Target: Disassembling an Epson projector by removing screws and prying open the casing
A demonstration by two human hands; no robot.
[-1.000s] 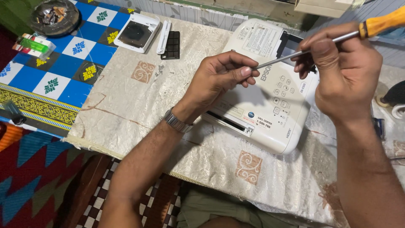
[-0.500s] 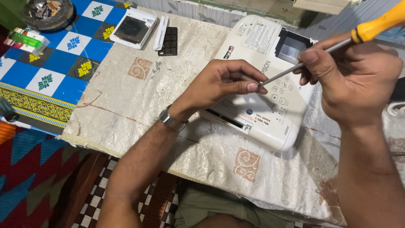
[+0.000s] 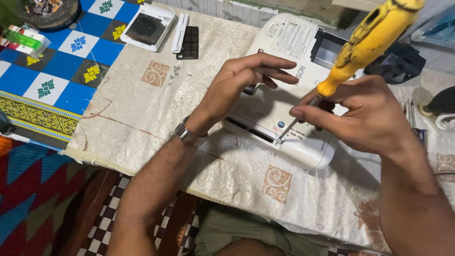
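A white projector [image 3: 284,109] lies upside down on a cream patterned tablecloth [image 3: 142,109]. My right hand [image 3: 360,114] grips a screwdriver with a yellow handle [image 3: 369,42]; its metal tip touches the projector's underside near the front edge, by a round sticker. My left hand [image 3: 241,85] rests flat on the projector's casing to the left of the tip, fingers spread and pointing right, with a metal watch [image 3: 189,135] on the wrist.
A white square cover [image 3: 147,26], a white strip and a black grid-shaped part [image 3: 189,42] lie at the table's far left. A blue patterned cloth [image 3: 52,71] covers the surface beyond. Black objects [image 3: 395,61] and small tools sit at the right.
My right hand swung the screwdriver from nearly level to steeply upright and lowered its tip onto the projector's near edge. My left hand let go of the shaft and flattened on the casing.
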